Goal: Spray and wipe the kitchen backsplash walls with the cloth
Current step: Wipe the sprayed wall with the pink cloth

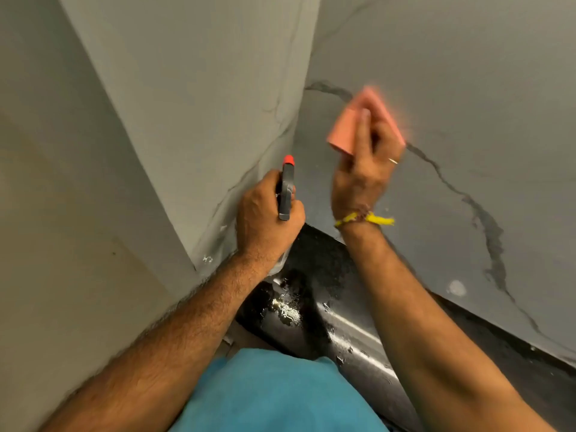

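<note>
Teal shirt (274, 397) below; my left hand (265, 213) grips the spray bottle (286, 194), right hand (361, 176) pinches the pink cloth (343, 129) against the backsplash wall (467, 88).

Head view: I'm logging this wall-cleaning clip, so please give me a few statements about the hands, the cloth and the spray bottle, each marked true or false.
1. The right hand holds the pink cloth up at the veined wall. True.
2. The left hand is empty. False: it grips the spray bottle.
3. The bottle's nozzle tip is orange-red. True.
4. The cloth lies on the black countertop. False: it is in the raised right hand, blurred.
5. The countertop below the hands shows wet patches. True.
6. A yellow band sits on the left wrist. False: it is on the right wrist.
</note>
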